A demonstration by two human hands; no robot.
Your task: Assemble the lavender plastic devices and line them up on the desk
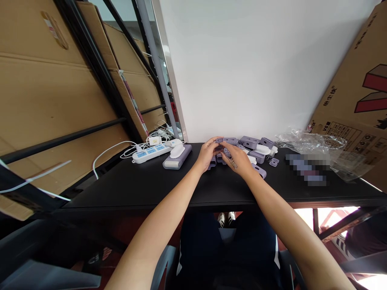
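Observation:
My left hand [207, 154] and my right hand [235, 157] meet above the middle of the black table, fingers bent inward and fingertips close together. Something small and greyish seems to be pinched between them, but the fingers mostly hide it. Purple plastic pieces [212, 162] show just beneath the hands. Behind and to the right lie more purple plastic housings [249, 142], some with white parts [262, 150] beside them. A few thin purple pieces [274, 162] rest farther right. Another purple housing [260, 171] is partly covered by my right wrist.
On the left, a white power strip [152, 153] with cables stands beside a purple-and-white device [177, 157]. Crumpled clear plastic [314, 141] and a pixelated patch are at the right. Cardboard boxes [356, 100] flank the black table [136, 189]; a white wall rises behind.

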